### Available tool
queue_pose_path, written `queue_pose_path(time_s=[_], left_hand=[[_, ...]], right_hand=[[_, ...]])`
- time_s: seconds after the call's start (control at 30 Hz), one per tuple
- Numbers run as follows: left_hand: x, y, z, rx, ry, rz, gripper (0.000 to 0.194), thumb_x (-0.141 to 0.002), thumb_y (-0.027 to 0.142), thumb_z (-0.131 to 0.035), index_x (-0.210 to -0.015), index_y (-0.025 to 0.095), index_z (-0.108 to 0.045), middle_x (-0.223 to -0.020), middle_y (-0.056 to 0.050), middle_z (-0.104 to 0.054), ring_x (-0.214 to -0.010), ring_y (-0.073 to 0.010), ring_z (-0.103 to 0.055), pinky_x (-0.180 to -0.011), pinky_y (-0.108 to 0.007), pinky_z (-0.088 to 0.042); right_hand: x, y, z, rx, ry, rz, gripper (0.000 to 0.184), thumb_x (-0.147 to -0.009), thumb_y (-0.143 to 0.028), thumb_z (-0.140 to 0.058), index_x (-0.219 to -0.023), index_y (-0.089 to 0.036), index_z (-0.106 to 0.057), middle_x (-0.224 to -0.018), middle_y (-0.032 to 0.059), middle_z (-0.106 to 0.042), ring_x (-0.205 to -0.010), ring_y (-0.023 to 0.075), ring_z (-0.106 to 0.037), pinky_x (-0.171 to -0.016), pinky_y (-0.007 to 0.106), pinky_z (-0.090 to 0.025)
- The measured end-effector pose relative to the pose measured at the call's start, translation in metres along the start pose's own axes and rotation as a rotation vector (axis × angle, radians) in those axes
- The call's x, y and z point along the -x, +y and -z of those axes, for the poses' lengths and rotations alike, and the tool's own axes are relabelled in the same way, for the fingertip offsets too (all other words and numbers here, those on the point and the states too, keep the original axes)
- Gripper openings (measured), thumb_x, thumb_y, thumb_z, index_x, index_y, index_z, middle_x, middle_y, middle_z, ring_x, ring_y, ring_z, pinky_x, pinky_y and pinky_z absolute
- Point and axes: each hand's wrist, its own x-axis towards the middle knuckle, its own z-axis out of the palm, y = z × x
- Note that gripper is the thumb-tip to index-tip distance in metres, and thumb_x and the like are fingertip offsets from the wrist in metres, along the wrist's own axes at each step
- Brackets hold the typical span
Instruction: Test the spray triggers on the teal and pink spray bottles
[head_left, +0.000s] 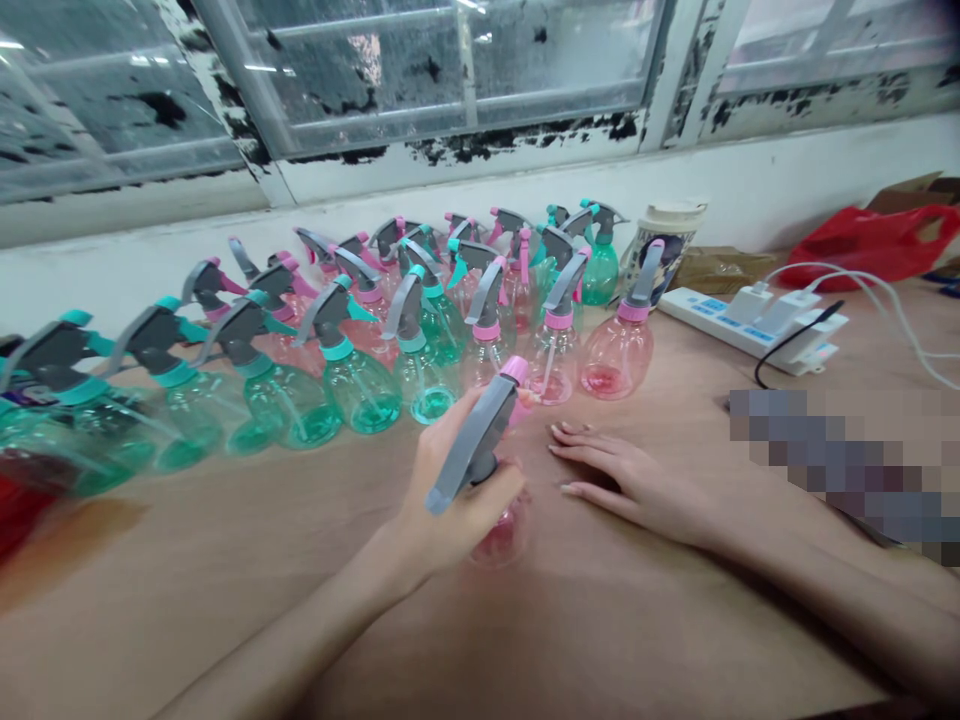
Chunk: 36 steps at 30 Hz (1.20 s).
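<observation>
The table (262, 590) carries spray bottles (619, 358); a power strip (709, 315); a cup (675, 222).

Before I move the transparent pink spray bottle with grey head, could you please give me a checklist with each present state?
1. Left hand holds the transparent pink spray bottle with grey head: ok.
2. Right hand holds nothing, over the flat brown table: ok.
3. Small pink nozzle faces away from you: ok.
4. Held bottle clear of the transparent green and pink spray bottles behind: cannot tell, they overlap in view.
5. Thin black cable apart from both hands: ok.
</observation>
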Motion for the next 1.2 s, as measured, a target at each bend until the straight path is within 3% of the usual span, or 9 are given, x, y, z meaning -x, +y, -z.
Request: queue_pose_path(time_s=[0.3, 0.9, 1.2], left_hand=[[0.0, -0.001, -0.002, 0.008, -0.04, -0.069, 0.013, -0.068, 0.017, -0.047, -0.079, 0.024, -0.046, -0.071, 0.004, -0.05, -0.062, -0.0144, -0.053, -0.061, -0.029, -0.045], [-0.002, 0.001, -0.001, 0.013, -0.076, -0.015, 0.017, -0.063, 0.018, -0.047, -0.079, 0.025, -0.047, -0.073, 0.004, -0.053, -0.06, -0.0146, -0.053, -0.061, -0.03, -0.048], [-0.004, 0.008, 0.006, 0.122, -0.152, 0.023, 0.013, -0.062, 0.019, -0.049, -0.074, 0.024, -0.047, -0.064, 0.005, -0.043, -0.055, -0.0138, -0.043, -0.055, -0.028, -0.042]], right_hand=[[0.0, -0.002, 0.002, 0.036, -0.019, -0.005, 0.05, -0.096, -0.049, -0.048, -0.136, -0.019, -0.055, -0.147, 0.0096, -0.049, -0.138, 0.0264, -0.042, -0.113, 0.051, -0.036], [0.001, -0.003, 0.001, 0.021, -0.012, -0.012, 0.05, -0.096, -0.048, -0.049, -0.138, -0.022, -0.054, -0.148, 0.0086, -0.048, -0.138, 0.0265, -0.041, -0.114, 0.05, -0.035], [0.001, -0.005, 0.002, 0.005, 0.0, -0.011, 0.049, -0.095, -0.048, -0.051, -0.138, -0.025, -0.053, -0.147, 0.0083, -0.049, -0.136, 0.0273, -0.044, -0.113, 0.052, -0.036]])
